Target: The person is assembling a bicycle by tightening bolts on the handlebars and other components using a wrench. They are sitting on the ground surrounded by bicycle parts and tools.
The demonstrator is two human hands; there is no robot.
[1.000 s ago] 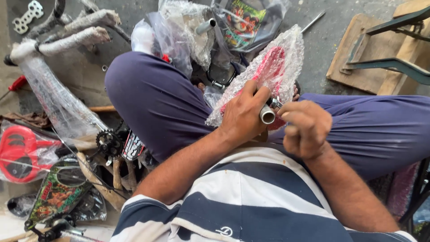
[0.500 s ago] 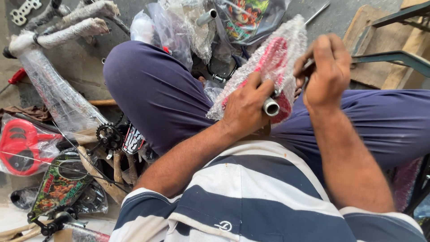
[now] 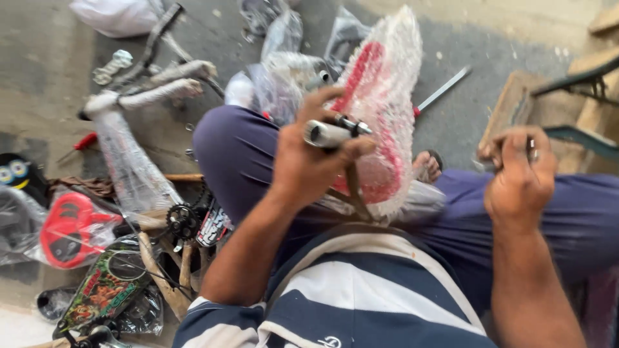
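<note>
**On lap: tube held, other hand drawn away**

Over crossed legs, left hand (image 3: 309, 164) clamped round short metal tube (image 3: 329, 134) of red part in bubble wrap (image 3: 380, 109), thumb and fingers closed tight. Right hand (image 3: 519, 177), half a second ago up against the wrapped part, now well apart to the right, fisted on a small metal piece (image 3: 532, 151); kind not discernible through blur. Reads as tool or fastener withdrawn from tube end. Wrapped frame (image 3: 132, 174) and chainring (image 3: 184, 220) on floor, left.

two hands (image 3: 309, 161), one metal tube (image 3: 327, 134), one screwdriver (image 3: 78, 144)
</note>
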